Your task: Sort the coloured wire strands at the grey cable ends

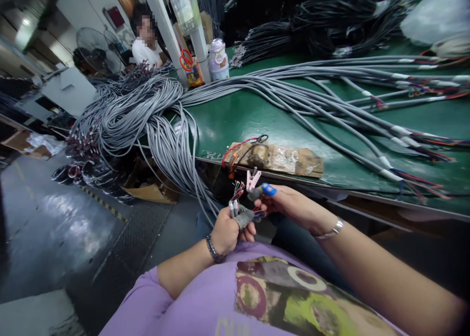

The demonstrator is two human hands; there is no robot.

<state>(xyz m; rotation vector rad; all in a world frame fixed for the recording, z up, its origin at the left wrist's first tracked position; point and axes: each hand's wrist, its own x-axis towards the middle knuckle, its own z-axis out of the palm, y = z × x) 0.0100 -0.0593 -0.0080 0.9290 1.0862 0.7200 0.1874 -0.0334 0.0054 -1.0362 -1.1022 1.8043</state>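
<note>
Left hand (224,230) grips cable ends (234,208), wires (238,191) already poking out, can't tell what right hand (288,203) has, loads more grey cables (128,106) seemingly waiting.

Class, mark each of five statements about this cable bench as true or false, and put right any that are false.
1. The left hand holds cable ends. True.
2. The scissors have blue handles. False: the scissors have orange-red handles.
3. A wooden board lies on the green bench. True.
4. The right wrist is bare. False: it wears a silver-coloured bracelet.
5. The right hand has a blue cover on one digit. True.
</note>
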